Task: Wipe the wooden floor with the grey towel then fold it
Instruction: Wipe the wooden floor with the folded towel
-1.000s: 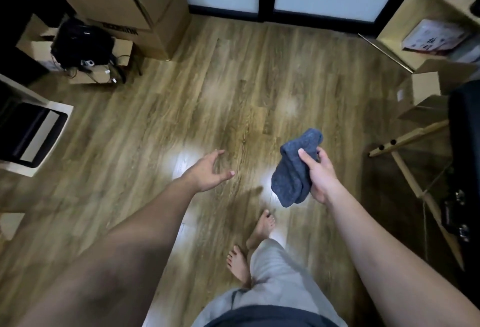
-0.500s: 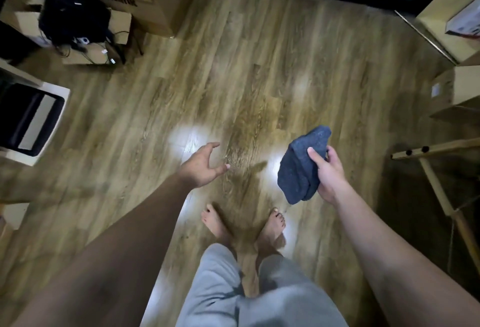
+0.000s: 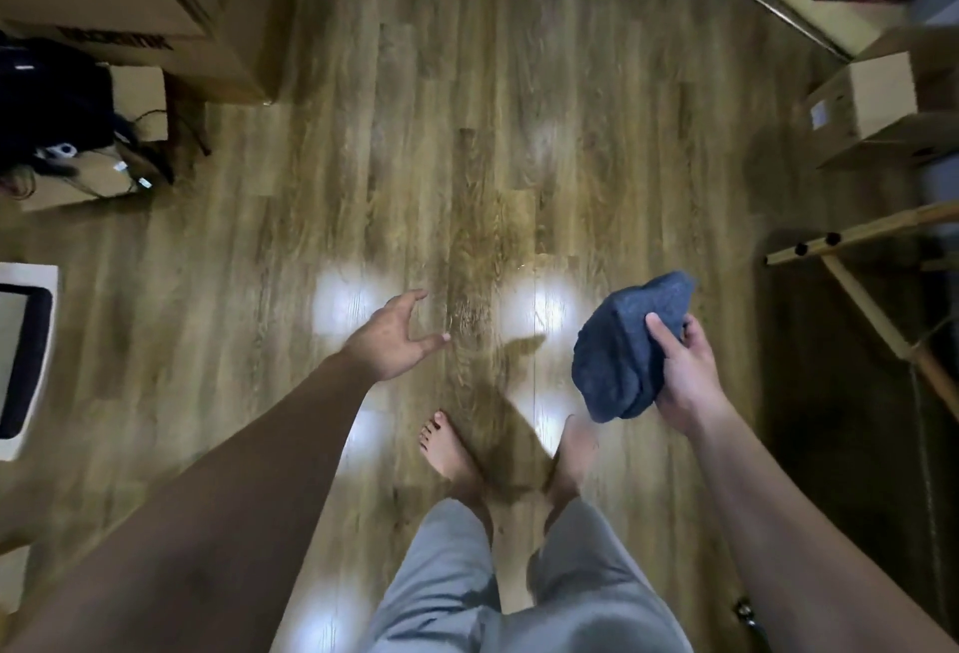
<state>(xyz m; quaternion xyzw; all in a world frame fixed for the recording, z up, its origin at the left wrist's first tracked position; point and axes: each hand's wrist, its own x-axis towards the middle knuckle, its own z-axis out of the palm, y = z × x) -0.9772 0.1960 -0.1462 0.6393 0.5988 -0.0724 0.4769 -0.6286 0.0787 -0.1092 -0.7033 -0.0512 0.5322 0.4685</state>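
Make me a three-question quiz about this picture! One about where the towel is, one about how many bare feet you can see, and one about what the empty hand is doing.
1. Where is the grey towel?
A. Flat on the floor
B. Held up in the right hand
C. Inside a cardboard box

2. How many bare feet show?
A. One
B. Two
C. None

3. What is the left hand doing?
A. Gripping the towel
B. Making a fist
C. Open, holding nothing

Answers:
1. B, the towel hangs bunched in that hand's grip, above the wooden floor.
2. B, the left foot and the right foot stand side by side.
3. C, its fingers are spread, with only floor beneath.
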